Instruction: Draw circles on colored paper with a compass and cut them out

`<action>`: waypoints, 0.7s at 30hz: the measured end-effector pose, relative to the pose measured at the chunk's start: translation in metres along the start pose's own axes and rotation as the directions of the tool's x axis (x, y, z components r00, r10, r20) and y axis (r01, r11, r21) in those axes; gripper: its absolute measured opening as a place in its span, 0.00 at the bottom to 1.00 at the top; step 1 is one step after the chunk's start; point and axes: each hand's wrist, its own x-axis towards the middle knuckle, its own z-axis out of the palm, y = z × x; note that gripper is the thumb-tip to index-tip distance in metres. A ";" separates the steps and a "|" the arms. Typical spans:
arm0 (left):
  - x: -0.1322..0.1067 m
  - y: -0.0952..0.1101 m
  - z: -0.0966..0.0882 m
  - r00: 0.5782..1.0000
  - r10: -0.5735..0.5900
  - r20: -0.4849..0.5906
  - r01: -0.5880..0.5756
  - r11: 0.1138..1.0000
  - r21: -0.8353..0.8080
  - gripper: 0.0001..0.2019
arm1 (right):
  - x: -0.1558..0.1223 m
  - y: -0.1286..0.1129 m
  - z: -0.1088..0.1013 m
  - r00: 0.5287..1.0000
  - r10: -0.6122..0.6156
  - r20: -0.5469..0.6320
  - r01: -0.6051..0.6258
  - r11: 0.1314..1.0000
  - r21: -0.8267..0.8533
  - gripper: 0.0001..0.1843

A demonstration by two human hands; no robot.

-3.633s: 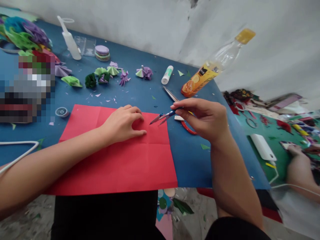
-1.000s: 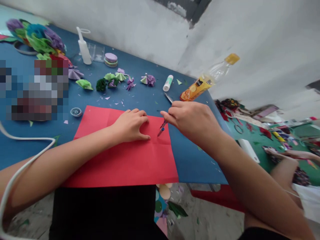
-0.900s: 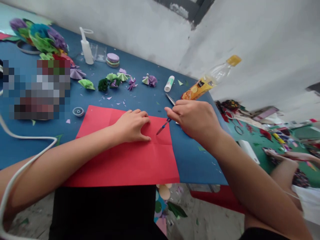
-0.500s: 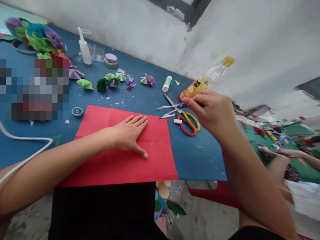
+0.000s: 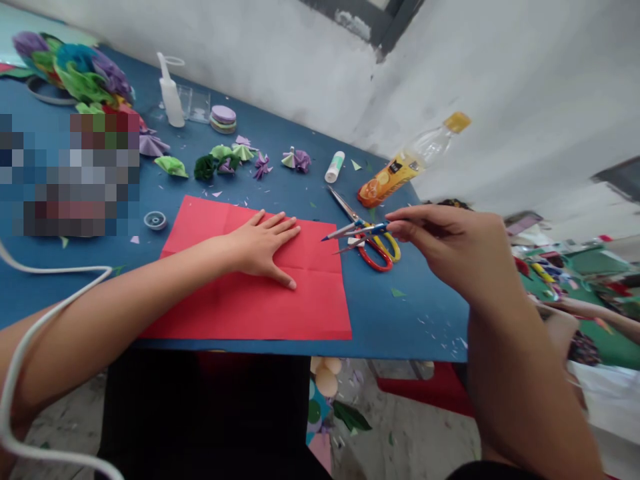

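A sheet of red paper [image 5: 305,307] with faint fold creases lies on the blue table. My left hand [image 5: 263,247] rests flat on it, fingers spread and palm down. To the right of the sheet, my right hand [image 5: 440,240] pinches the blue top end of a drawing compass [image 5: 363,231], whose two legs point left above the paper's right edge. Behind the compass lie scissors [image 5: 377,257] with red and yellow handles, partly covered by it. A white eraser [image 5: 354,241] shows beside them.
An orange drink bottle [image 5: 393,179] and a glue stick [image 5: 335,167] are toward the wall. Folded paper pieces [image 5: 227,160], a white squeeze bottle [image 5: 171,100] and a small grey disc [image 5: 155,221] lie farther left. A white cable [image 5: 55,313] crosses my left forearm. Another person's arm [image 5: 595,310] is at right.
The red paper has slid away from me onto the table, with my left hand still flat on it. My right hand has moved right and nearer, and the compass has turned with it.
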 end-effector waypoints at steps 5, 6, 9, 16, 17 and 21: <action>0.002 -0.003 0.000 1.000 0.001 -0.014 -0.001 1.000 0.006 0.56 | -0.005 -0.001 -0.001 0.994 -0.101 0.046 0.101 0.995 -0.008 0.08; 0.001 -0.003 0.000 1.000 0.002 -0.018 -0.002 1.000 0.006 0.56 | -0.007 -0.001 0.000 0.989 -0.132 0.071 0.132 0.991 -0.006 0.08; 0.001 -0.003 0.000 1.000 0.008 -0.018 -0.008 1.000 0.003 0.56 | -0.018 0.000 0.002 0.964 -0.229 0.136 0.228 0.973 0.022 0.09; 0.001 -0.003 -0.001 1.000 -0.003 -0.003 0.003 1.000 0.015 0.56 | -0.032 -0.001 0.008 0.926 -0.314 0.208 0.308 0.949 0.062 0.08; 0.001 -0.003 -0.001 1.000 -0.004 -0.003 0.004 1.000 0.017 0.56 | -0.032 -0.001 0.009 0.925 -0.313 0.216 0.305 0.950 0.068 0.08; 0.000 -0.003 -0.001 1.000 -0.006 -0.006 0.006 1.000 0.020 0.57 | -0.028 -0.001 0.008 0.917 -0.313 0.249 0.288 0.948 0.131 0.07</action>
